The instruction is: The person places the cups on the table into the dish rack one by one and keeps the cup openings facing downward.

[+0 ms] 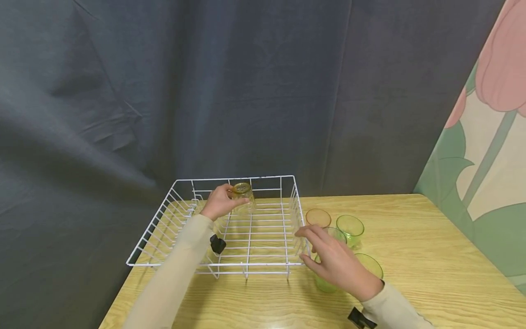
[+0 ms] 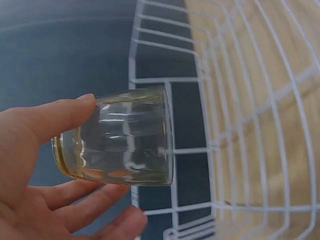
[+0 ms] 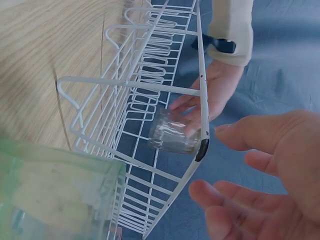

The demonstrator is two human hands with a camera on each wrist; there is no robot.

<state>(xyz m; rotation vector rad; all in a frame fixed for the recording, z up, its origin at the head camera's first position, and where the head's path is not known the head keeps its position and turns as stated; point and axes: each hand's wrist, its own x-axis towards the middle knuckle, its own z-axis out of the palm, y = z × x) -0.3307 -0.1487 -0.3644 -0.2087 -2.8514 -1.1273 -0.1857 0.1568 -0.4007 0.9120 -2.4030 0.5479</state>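
My left hand point(image 1: 222, 201) holds a clear, yellow-tinted drinking glass point(image 2: 125, 140) over the back of a white wire dish rack point(image 1: 267, 264). Thumb and fingers grip the glass near its base, which points up, with the mouth down towards the wires. Whether the mouth touches them I cannot tell. By the rack's right side, my right hand point(image 1: 337, 260) hovers with relaxed, parted fingers and nothing in them. Below and around it stand green glasses point(image 1: 350, 226) and an orange-rimmed glass point(image 1: 318, 218), some partly hidden by the hand.
The rack stands on a light wooden table point(image 1: 427, 256), with wire tines along its left side. Behind hangs a dark grey curtain point(image 1: 263, 91). A wall with painted flowers point(image 1: 493, 151) borders the table on the right.
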